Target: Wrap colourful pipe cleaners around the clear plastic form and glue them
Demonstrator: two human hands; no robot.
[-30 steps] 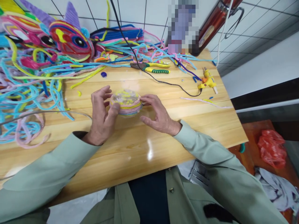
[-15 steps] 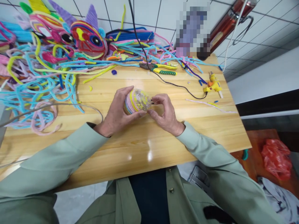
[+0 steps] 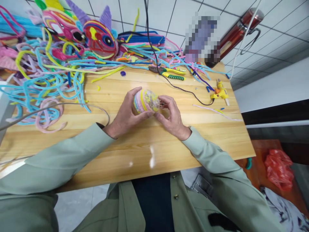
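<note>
Above the middle of the table I hold a small round craft piece [image 3: 144, 100], wound at the side with pink, yellow and blue fuzzy stems. Its paler, mottled yellow face is tilted toward the right. My left hand [image 3: 127, 111] is wrapped round the banded side, thumb along the lower edge. On the right edge of the piece rest the bent fingertips and thumb of my right hand [image 3: 172, 117]. A small dark thing shows by those fingers, too small to name.
Tangled fuzzy stems [image 3: 41, 93] cover the table's left. Behind them stand colourful fish-like faces [image 3: 100, 38]. Pliers [image 3: 169, 73] lie at the back, a yellow glue gun [image 3: 220, 91] with a black cord at the right. A red thermos [image 3: 238, 35] stands by the tiled wall.
The round piece has been tipped from lying level to facing right, with my left hand closing round its side. My right fingers have come in against its edge. The view has shifted slightly.
</note>
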